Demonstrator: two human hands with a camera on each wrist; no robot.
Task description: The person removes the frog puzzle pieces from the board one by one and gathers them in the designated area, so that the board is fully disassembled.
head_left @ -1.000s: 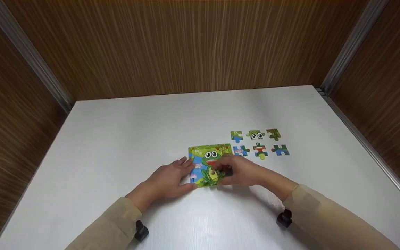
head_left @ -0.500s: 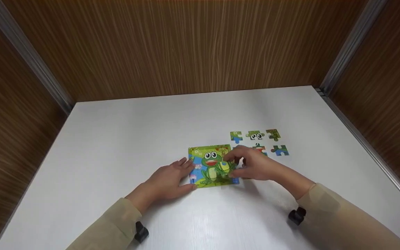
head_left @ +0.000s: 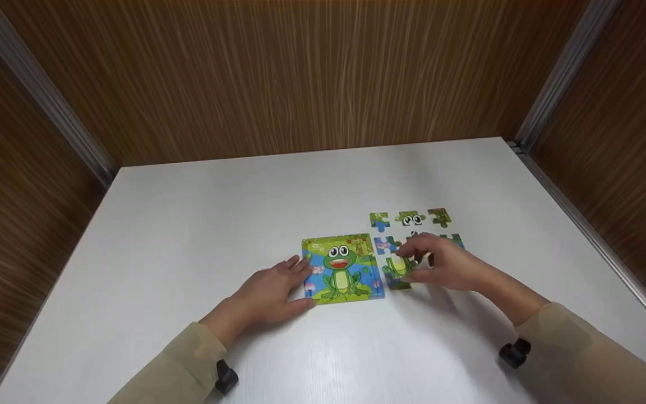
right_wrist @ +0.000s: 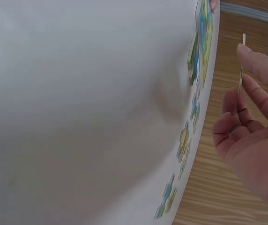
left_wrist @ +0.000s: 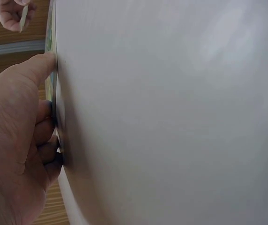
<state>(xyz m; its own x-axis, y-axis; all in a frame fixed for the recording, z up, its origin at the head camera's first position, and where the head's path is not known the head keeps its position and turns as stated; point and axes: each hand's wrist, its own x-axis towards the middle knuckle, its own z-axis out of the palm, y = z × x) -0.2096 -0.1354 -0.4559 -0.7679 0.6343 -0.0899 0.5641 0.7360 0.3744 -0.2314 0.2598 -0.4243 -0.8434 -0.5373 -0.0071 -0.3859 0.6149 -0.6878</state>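
Note:
My left hand (head_left: 275,289) rests along the left side of a square frog picture puzzle board (head_left: 348,294), its thumb at the near left corner and its fingers on the left edge. My right hand (head_left: 449,264) pinches a puzzle piece (head_left: 398,265) with the frog's pale belly between thumb and fingers, just right of the board. In the right wrist view the held puzzle piece (right_wrist: 241,63) shows edge-on, up off the table. Under it in the head view another puzzle piece (head_left: 398,284) lies beside the board, partly covered.
Beyond the right hand several loose puzzle pieces lie in rows, among them an eyes piece (head_left: 410,219), a corner piece (head_left: 379,220) and a brown-green piece (head_left: 440,216). The right hand partly covers the nearer row. Wood-grain panels (head_left: 312,78) enclose the white table (head_left: 216,224).
My right hand has moved right with the puzzle piece, from over the frog board to beside it, near the loose pieces. The left hand stays at the board's edge.

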